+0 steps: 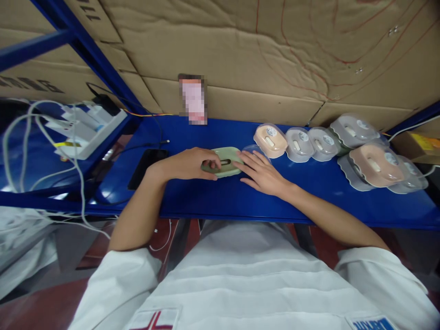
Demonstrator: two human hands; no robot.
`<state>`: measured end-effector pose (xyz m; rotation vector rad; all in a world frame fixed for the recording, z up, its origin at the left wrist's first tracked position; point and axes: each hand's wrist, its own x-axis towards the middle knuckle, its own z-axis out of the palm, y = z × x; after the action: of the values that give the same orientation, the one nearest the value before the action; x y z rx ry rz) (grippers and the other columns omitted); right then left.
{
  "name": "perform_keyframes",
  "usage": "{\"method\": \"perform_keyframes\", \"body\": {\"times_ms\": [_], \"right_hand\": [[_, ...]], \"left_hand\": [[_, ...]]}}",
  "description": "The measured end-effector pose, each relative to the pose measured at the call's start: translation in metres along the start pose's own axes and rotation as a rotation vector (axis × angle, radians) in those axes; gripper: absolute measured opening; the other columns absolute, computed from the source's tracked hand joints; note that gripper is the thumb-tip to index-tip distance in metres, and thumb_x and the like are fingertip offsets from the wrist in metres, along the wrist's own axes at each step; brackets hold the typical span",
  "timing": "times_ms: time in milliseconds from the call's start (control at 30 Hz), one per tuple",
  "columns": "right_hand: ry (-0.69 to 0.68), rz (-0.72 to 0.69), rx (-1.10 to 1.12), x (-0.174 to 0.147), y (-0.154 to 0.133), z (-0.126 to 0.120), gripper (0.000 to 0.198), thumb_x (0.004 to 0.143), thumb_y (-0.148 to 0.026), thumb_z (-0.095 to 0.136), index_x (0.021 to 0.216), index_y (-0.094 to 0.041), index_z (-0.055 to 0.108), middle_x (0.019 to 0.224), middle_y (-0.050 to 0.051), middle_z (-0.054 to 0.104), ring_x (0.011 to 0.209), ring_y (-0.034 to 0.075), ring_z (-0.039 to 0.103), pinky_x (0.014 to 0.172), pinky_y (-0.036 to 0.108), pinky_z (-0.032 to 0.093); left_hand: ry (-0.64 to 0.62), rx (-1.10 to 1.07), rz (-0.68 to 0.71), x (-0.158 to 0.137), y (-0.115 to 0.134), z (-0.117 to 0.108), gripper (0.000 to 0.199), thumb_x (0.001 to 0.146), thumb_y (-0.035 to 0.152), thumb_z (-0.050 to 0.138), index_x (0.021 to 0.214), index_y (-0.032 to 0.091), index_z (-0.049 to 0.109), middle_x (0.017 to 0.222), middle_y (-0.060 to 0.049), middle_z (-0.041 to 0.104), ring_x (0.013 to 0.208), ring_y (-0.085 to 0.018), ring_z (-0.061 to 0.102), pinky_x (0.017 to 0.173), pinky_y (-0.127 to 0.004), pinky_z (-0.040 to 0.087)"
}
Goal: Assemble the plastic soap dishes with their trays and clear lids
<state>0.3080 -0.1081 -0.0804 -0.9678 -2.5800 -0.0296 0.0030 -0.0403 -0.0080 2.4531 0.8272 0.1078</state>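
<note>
A pale green, rounded plastic case (231, 171) with a slot in its top lies on the blue shelf in front of me. My left hand (192, 162) grips its left end, the thumb on the near side and the fingers curled over the top. At the right end, the fingers of my right hand (263, 174) are spread, with a fingertip touching or very near the case. A clear plastic cover (261, 151) lies under and behind the right fingers, partly hidden by them.
Several finished-looking cases in clear covers stand to the right, among them a peach one (271, 140), a grey one (299, 144) and stacked ones (376, 165). At left are a dark phone (146, 167), cables and power strips (92, 130). A blurred-out upright screen (194, 101) leans against the cardboard (233, 50).
</note>
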Motion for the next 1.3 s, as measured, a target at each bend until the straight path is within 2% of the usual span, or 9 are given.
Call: {"method": "perform_keyframes", "body": {"times_ms": [167,267,400,500,600,667,767,933,1300], "right_hand": [[-0.060,0.037,-0.031,0.004,-0.004,0.001,0.057,0.111,-0.029,0.050,0.167,-0.024,0.044,0.171,0.014,0.046,0.160,0.032,0.042,0.132,0.062,0.031],[-0.057,0.046,-0.045,0.005,-0.005,0.000,0.056,0.111,-0.026,0.047,0.167,-0.025,0.044,0.172,0.014,0.045,0.159,0.032,0.045,0.130,0.060,0.032],[-0.043,0.051,-0.052,0.006,-0.004,-0.001,0.050,0.111,-0.027,0.045,0.161,-0.023,0.054,0.169,0.014,0.049,0.153,0.032,0.051,0.128,0.057,0.035],[-0.028,0.069,-0.045,0.006,-0.003,0.000,0.051,0.112,-0.028,0.045,0.161,-0.021,0.053,0.171,0.014,0.047,0.152,0.033,0.052,0.127,0.056,0.036],[-0.028,0.071,-0.033,0.006,-0.002,0.000,0.058,0.112,-0.028,0.044,0.170,-0.024,0.040,0.175,0.014,0.040,0.155,0.033,0.049,0.128,0.057,0.035],[-0.024,0.062,-0.038,0.006,-0.002,0.000,0.059,0.112,-0.028,0.043,0.171,-0.025,0.038,0.175,0.013,0.040,0.154,0.033,0.050,0.128,0.057,0.035],[-0.012,0.051,-0.047,0.004,-0.001,0.002,0.055,0.112,-0.028,0.042,0.168,-0.023,0.044,0.174,0.013,0.042,0.154,0.031,0.050,0.129,0.056,0.035],[-0.050,0.069,-0.023,0.003,0.001,0.003,0.057,0.111,-0.027,0.046,0.168,-0.026,0.045,0.173,0.012,0.044,0.156,0.033,0.047,0.129,0.058,0.033],[-0.063,0.070,-0.033,0.005,0.000,0.000,0.050,0.112,-0.029,0.044,0.161,-0.023,0.054,0.170,0.012,0.048,0.154,0.032,0.050,0.129,0.056,0.034]], "left_hand": [[0.016,0.146,-0.052,0.001,0.004,0.008,0.026,0.090,0.052,0.074,0.106,0.031,0.077,0.114,0.002,0.079,0.100,-0.022,0.075,0.076,-0.028,0.047],[0.045,0.183,-0.066,0.001,0.004,0.009,0.034,0.093,0.057,0.073,0.114,0.031,0.076,0.121,0.000,0.076,0.106,-0.024,0.073,0.079,-0.029,0.048],[0.199,0.285,-0.054,0.002,0.002,0.010,0.056,0.088,0.060,0.080,0.131,0.024,0.072,0.142,-0.011,0.064,0.125,-0.034,0.064,0.105,-0.041,0.049],[0.197,0.227,-0.038,0.006,-0.004,0.014,0.064,0.091,0.060,0.074,0.142,0.022,0.064,0.146,-0.013,0.061,0.133,-0.035,0.061,0.113,-0.045,0.047],[0.184,0.096,-0.032,0.012,-0.015,0.017,0.052,0.100,0.051,0.058,0.143,0.022,0.060,0.139,-0.011,0.068,0.131,-0.030,0.064,0.113,-0.042,0.049],[0.225,0.048,-0.035,0.016,-0.023,0.017,0.049,0.098,0.049,0.059,0.139,0.021,0.060,0.138,-0.011,0.069,0.130,-0.030,0.065,0.113,-0.042,0.049],[0.243,0.008,-0.099,0.018,-0.032,0.015,0.054,0.093,0.052,0.065,0.137,0.022,0.061,0.135,-0.010,0.072,0.126,-0.031,0.067,0.109,-0.042,0.051],[0.158,-0.019,-0.165,0.016,-0.034,0.011,0.052,0.092,0.056,0.065,0.134,0.025,0.065,0.126,-0.005,0.078,0.112,-0.028,0.074,0.097,-0.036,0.054],[0.216,-0.194,-0.249,0.024,-0.046,0.011,0.050,0.083,0.058,0.073,0.116,0.022,0.082,0.107,-0.004,0.083,0.094,-0.023,0.075,0.082,-0.030,0.054]]}}
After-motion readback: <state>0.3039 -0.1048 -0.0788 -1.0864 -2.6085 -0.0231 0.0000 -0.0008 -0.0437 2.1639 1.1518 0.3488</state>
